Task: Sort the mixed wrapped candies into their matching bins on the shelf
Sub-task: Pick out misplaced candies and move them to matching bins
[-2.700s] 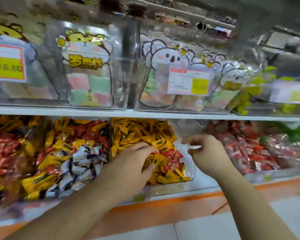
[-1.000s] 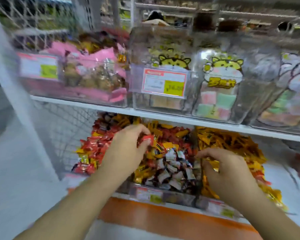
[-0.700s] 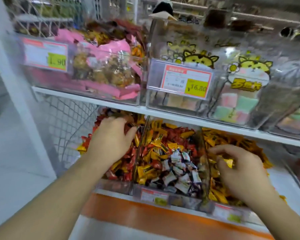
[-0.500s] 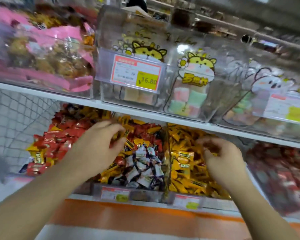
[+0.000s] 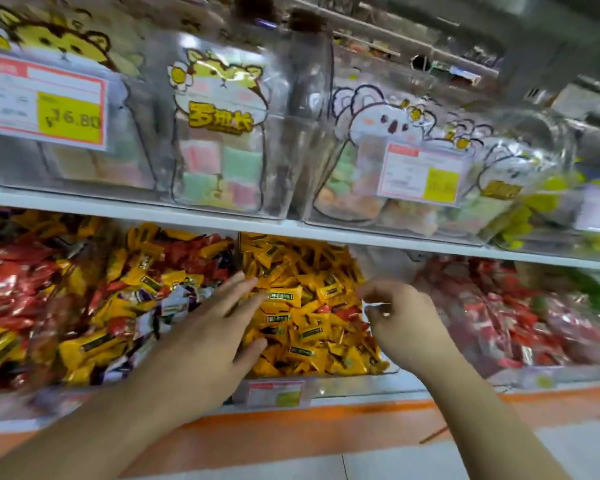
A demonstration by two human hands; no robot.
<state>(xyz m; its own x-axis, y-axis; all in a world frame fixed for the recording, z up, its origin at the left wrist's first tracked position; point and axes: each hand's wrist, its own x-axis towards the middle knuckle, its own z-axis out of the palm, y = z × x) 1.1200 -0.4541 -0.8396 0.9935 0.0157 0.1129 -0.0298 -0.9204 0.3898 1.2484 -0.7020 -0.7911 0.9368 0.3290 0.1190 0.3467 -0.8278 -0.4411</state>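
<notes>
Yellow candies (image 5: 291,306) fill this bin; we spread our left hand (image 5: 208,337) flat over them to rake, while our right hand (image 5: 400,317) curls, seemingly pinching nothing.

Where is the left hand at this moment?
In the head view the left hand lies centre-left on the lower shelf, fingers spread over the yellow candies, beside the mixed bin.

Yellow wrapped candies (image 5: 302,306), heaped in a clear plastic bin (image 5: 326,382), centre of frame, with a few red pieces among them. Mixed yellow, red and white-purple wrapped candies (image 5: 125,296), piled in the lower-left bin. Red wrapped candies (image 5: 506,317), lower right, blurred.
</notes>
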